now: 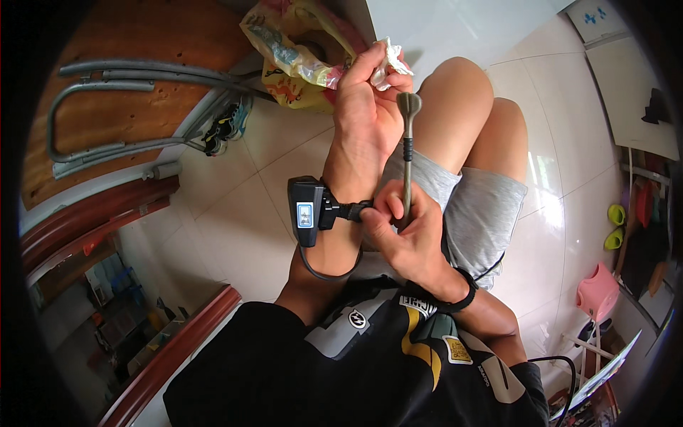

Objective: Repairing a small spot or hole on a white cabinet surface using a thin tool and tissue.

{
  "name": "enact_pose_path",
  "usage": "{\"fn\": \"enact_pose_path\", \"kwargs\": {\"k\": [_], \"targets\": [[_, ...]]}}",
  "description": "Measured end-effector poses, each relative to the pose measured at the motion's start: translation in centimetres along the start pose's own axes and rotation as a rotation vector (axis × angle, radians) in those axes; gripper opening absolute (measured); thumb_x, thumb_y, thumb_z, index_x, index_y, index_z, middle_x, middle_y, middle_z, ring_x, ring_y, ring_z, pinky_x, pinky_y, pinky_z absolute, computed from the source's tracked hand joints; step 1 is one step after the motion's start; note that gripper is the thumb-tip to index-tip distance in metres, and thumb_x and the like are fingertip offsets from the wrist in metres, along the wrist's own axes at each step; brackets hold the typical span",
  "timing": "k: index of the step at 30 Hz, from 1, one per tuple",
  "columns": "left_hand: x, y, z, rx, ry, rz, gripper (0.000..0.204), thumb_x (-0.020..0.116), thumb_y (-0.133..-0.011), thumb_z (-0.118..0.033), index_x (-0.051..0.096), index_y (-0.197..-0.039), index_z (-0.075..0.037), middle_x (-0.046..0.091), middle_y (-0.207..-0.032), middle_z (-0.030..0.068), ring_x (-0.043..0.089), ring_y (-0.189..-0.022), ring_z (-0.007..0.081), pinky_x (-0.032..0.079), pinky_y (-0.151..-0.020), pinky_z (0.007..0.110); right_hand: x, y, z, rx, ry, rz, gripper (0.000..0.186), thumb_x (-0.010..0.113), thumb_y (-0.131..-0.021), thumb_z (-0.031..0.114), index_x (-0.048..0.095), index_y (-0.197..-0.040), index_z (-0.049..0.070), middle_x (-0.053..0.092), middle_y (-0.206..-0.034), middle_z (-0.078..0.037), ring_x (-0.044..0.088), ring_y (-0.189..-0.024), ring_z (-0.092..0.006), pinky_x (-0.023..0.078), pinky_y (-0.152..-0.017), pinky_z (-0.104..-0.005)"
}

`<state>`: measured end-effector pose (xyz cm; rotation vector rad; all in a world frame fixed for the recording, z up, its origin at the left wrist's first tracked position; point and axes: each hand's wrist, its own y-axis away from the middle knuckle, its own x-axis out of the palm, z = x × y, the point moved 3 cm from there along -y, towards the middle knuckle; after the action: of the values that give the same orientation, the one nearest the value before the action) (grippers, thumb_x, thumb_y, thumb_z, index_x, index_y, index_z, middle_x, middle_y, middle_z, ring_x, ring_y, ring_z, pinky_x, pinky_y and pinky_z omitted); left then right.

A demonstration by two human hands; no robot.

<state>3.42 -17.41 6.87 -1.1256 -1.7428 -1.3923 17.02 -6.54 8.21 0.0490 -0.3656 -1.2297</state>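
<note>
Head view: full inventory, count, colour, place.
Crumpled tissue: 1, white, left hand
Flared metal rod: 1, bronze, right hand
Patterned plastic bag: 1, yellow, upper centre
Tubular metal frame: 1, grey, upper left
Wooden panel: 1, brown, upper left
Smooth surface: 1, white, top
Moulded slippers: 2, lime, right
Rounded plastic item: 1, pink, right
Tile floor: 1, pale, beneath
Clutter: uncountable, mixed, sides
Boxy device: 1, black, left forearm
Wrist strap: 1, black, right wrist
Cloth top: 1, black, bottom
Cloth shorts: 1, grey, centre
Hands: 2, bare, centre
Legs: 2, bare, upper centre
</note>
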Motion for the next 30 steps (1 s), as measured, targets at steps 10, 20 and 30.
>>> {"fn": "enact_pose_path", "kwargs": {"k": [10,20,30], "targets": [[-0.6,-0.4,-0.4,0.023,0.047,0.008,0.007,0.063,-0.094,-0.003,0.059,-0.095,0.002,0.062,-0.089,0.0097,0.058,-0.075,0.0149,0.047,-0.056,0.023,-0.1,-0.4,0.1,-0.108,0.06,0.012,0.033,0.072,-0.084,-0.001,0.04,-0.078,0.007,0.05,-0.071,0.0,0.044,-0.067,-0.0073,0.04,-0.059,-0.0235],[-0.8,-1.1,-0.8,0.007,0.125,-0.007,0.011,0.063,-0.092,0.001,0.057,-0.1,0.004,0.06,-0.091,0.0125,0.056,-0.078,0.018,0.047,-0.055,0.023,0.1,-0.9,0.4,-0.194,0.152,-0.008,0.044,0.083,-0.079,0.008,0.04,-0.078,0.009,0.052,-0.073,0.0,0.047,-0.066,-0.008,0.042,-0.058,-0.0242],[-0.1,-1.4,-0.1,-0.091,0.245,-0.017,0.011,0.064,-0.093,-0.001,0.056,-0.099,0.004,0.059,-0.09,0.0128,0.054,-0.075,0.0177,0.047,-0.055,0.024,-0.6,-1.0,0.4,-0.313,0.159,0.055,0.036,0.074,-0.085,0.0,0.04,-0.078,0.007,0.052,-0.072,0.0,0.046,-0.069,-0.0073,0.041,-0.06,-0.0249]]}}
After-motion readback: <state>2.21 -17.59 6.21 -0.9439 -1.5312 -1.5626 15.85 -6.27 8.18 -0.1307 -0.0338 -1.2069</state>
